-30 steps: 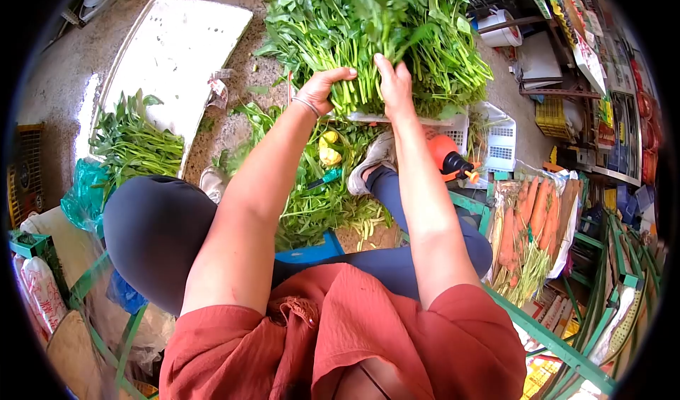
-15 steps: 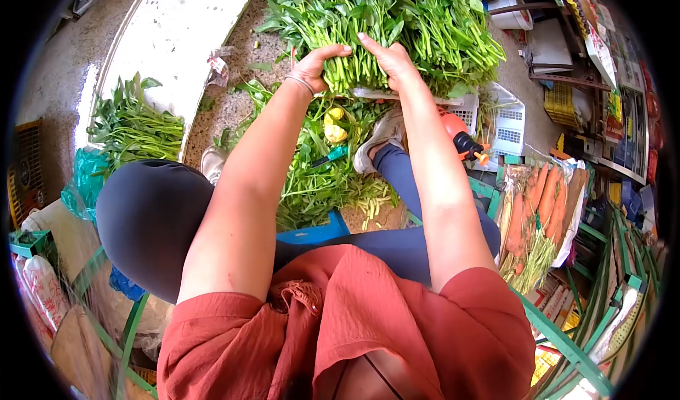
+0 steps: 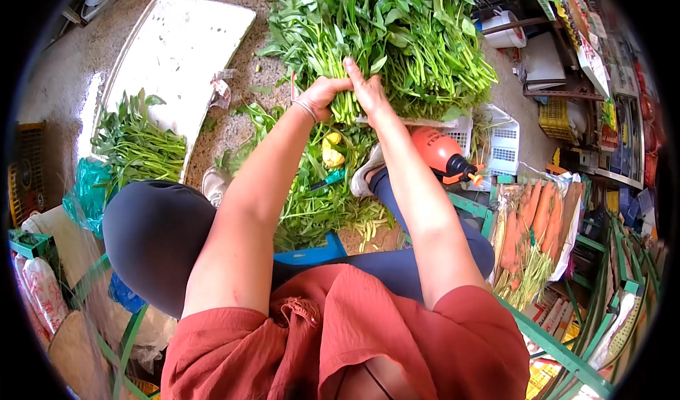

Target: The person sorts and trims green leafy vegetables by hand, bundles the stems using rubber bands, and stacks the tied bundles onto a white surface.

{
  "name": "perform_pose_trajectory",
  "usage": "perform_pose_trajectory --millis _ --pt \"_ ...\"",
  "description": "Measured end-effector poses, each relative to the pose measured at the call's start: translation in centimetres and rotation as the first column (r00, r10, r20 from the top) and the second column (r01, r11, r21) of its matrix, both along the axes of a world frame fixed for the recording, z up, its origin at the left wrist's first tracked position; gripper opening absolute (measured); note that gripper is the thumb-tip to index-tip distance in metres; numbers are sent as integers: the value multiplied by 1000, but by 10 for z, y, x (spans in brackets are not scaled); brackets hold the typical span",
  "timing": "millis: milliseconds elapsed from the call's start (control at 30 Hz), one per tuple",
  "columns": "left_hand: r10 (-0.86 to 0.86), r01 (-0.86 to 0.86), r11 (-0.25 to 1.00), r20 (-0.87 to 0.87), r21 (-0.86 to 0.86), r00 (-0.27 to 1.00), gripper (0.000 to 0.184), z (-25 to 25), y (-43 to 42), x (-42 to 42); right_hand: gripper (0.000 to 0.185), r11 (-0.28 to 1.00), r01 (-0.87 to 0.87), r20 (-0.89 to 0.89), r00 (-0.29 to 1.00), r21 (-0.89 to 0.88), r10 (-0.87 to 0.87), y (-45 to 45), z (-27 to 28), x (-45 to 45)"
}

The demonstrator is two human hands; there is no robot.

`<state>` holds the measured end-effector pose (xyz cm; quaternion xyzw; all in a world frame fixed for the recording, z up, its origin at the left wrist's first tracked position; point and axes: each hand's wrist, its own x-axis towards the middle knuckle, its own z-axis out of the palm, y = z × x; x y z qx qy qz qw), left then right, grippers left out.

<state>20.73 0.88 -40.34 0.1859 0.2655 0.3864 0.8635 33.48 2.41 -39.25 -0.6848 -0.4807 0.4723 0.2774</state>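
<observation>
At the near edge of a big pile of leafy greens (image 3: 432,53), both hands close around the stems of one bunch of leafy greens (image 3: 333,64). My left hand (image 3: 322,97), with a band at its wrist, grips the bunch from the left. Opposite it, my right hand (image 3: 366,92) grips from the right, its thumb pointing up along the stems. The fingers behind the stems are hidden. Below the hands, loose greens and cut stems (image 3: 312,212) cover the floor, with a yellow item (image 3: 332,150) and a teal-handled tool (image 3: 328,180) among them.
A white board (image 3: 177,53) at left bears a smaller bunch of greens (image 3: 142,141). At right are an orange spray bottle (image 3: 433,147), a white crate (image 3: 504,141) and carrots (image 3: 542,216) by a green metal frame (image 3: 552,343). A teal plastic bag (image 3: 88,195) lies at far left.
Both hands have drawn nearer my body and closer together, tightening around the bunch. The orange spray bottle shows more fully beside my right arm.
</observation>
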Motion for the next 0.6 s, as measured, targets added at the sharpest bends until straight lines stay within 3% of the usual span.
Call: perform_pose_trajectory --millis 33,100,133,267,333,400,433,467,533,567,600 --pt "-12 12 1000 -1 23 1000 28 4 1 -1 103 1000 10 30 1000 -29 -9 2 -3 2" --pt "-24 24 999 -5 44 1000 25 8 2 -4 86 998 21 58 998 -60 -18 6 -2 11" --pt "-38 45 991 -53 124 998 23 8 3 -6 104 975 -63 74 994 -213 81 8 13 13" --pt "-49 119 945 -226 303 973 19 10 6 -4 107 892 -170 140 959 -418 248 -1 74 7" --pt "-50 128 941 -245 313 968 19 23 5 -6 100 909 -146 189 954 -390 234 -3 74 4" --pt "-75 119 947 -153 300 985 19 37 1 -7 97 965 -135 30 989 -226 145 -12 76 2" --pt "-85 121 940 -126 320 988 19 38 2 -8 91 989 -109 -55 993 -100 104 -14 71 -3" --pt "-48 69 928 -66 366 997 19 37 -1 -12 76 996 -74 -16 997 -56 74 -18 65 -3" --pt "-88 74 949 30 306 996 23 36 -3 -20 63 997 -70 27 997 -8 71 -20 70 -5" --pt "-8 -6 964 52 267 999 32 36 -4 -21 57 998 -58 24 998 0 58 -19 70 -6" --pt "-10 -7 988 104 155 995 38 40 -7 -25 57 997 -79 -100 992 13 80 -14 58 -5"
